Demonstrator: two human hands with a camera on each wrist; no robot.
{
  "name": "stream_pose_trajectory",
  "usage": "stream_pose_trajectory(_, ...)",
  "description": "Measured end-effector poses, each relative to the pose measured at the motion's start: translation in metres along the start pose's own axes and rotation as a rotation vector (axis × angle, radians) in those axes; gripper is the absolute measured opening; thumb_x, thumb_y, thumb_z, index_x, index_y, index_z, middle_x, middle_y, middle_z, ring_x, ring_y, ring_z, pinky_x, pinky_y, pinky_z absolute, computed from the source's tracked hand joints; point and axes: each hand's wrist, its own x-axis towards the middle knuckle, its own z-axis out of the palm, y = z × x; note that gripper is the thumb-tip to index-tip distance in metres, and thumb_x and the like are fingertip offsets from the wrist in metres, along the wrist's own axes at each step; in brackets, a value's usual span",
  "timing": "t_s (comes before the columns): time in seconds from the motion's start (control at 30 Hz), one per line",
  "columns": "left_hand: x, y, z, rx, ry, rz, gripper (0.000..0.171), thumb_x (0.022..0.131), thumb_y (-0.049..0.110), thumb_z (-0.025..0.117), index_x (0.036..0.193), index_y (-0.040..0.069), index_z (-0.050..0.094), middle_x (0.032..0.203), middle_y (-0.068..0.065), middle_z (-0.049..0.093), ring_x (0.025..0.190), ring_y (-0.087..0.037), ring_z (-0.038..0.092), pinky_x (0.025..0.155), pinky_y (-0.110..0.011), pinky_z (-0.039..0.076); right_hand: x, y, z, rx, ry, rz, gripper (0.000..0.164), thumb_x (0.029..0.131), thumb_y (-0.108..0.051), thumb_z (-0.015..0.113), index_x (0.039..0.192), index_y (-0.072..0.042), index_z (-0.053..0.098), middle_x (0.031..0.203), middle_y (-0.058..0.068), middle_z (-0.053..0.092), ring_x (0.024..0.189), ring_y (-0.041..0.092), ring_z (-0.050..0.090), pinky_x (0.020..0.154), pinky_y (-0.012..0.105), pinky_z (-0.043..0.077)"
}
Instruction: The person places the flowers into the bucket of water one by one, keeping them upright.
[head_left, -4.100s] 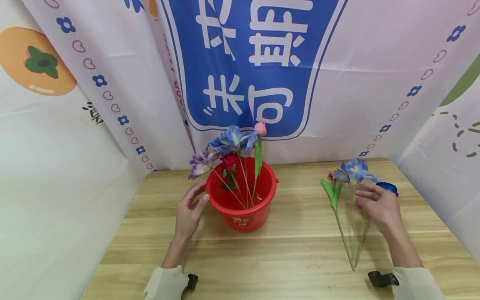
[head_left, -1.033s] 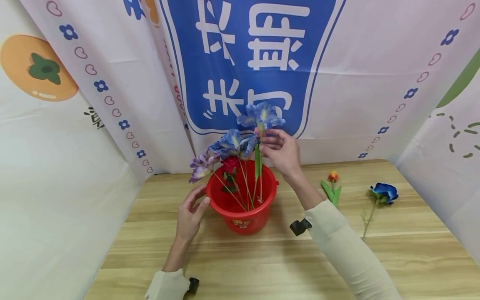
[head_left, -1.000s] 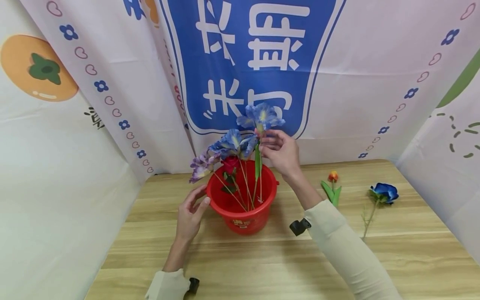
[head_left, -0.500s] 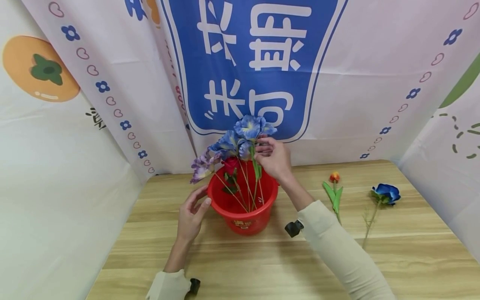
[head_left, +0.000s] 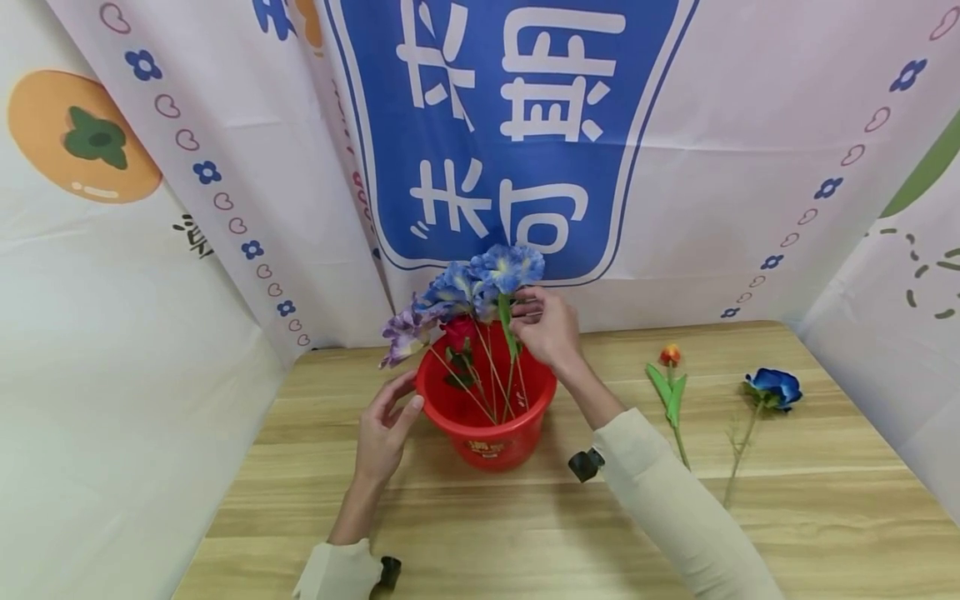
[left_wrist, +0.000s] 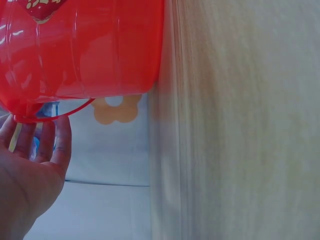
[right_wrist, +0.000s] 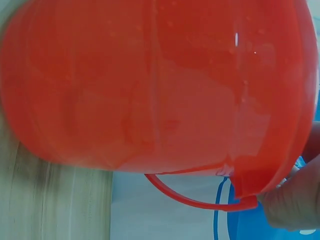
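A red bucket (head_left: 498, 450) stands on the table with several artificial flowers leaning in it. My right hand (head_left: 551, 329) pinches the stem of a blue iris (head_left: 510, 267) just below its bloom, over the bucket's far right rim. Beside that bloom are another blue iris (head_left: 452, 290), a purple iris (head_left: 407, 335) and a red rose (head_left: 459, 333). Green tulip leaves (head_left: 507, 325) show next to my right fingers; their pink bloom is hidden. My left hand (head_left: 382, 437) touches the bucket's left rim with extended fingertips, near the bucket's handle (left_wrist: 75, 111) in the left wrist view.
To the right on the wooden table (head_left: 465, 542) lie an orange-red tulip (head_left: 671, 357) and a dark blue flower (head_left: 774, 388), apart from each other. A printed white cloth (head_left: 690, 217) hangs directly behind the table, and more cloth closes both sides.
My right hand has carried the blue iris from the table's right side to the bucket, then lowered it, its bloom shifting left against the other blue iris. My left hand stays at the rim.
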Motion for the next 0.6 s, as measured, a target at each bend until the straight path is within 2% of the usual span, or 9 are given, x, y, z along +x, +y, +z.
stream_pose_trajectory(0.3, -0.001, 0.0, 0.001, -0.001, -0.004, -0.001, 0.041, 0.101, -0.003, 0.067, 0.142, -0.004, 0.064, 0.141, -0.023, 0.066, 0.125, -0.006, 0.067, 0.097, -0.019, 0.061, -0.009, 0.003, -0.01, 0.057, 0.033, -0.018, 0.046, 0.09, 0.0, 0.079, 0.135, -0.004, 0.072, 0.119, 0.018, 0.079, 0.107, 0.033, 0.079, 0.097, 0.044, 0.065)
stream_pose_trajectory(0.6, 0.0, -0.001, 0.0, 0.0, -0.004, -0.001, 0.041, 0.102, -0.003, 0.066, 0.143, -0.004, 0.063, 0.142, -0.024, 0.065, 0.125, -0.007, 0.066, 0.097, -0.019, 0.061, -0.018, 0.005, -0.026, 0.119, 0.037, -0.028, 0.045, 0.09, -0.002, 0.08, 0.135, -0.005, 0.072, 0.123, 0.02, 0.077, 0.111, 0.034, 0.076, 0.102, 0.046, 0.063)
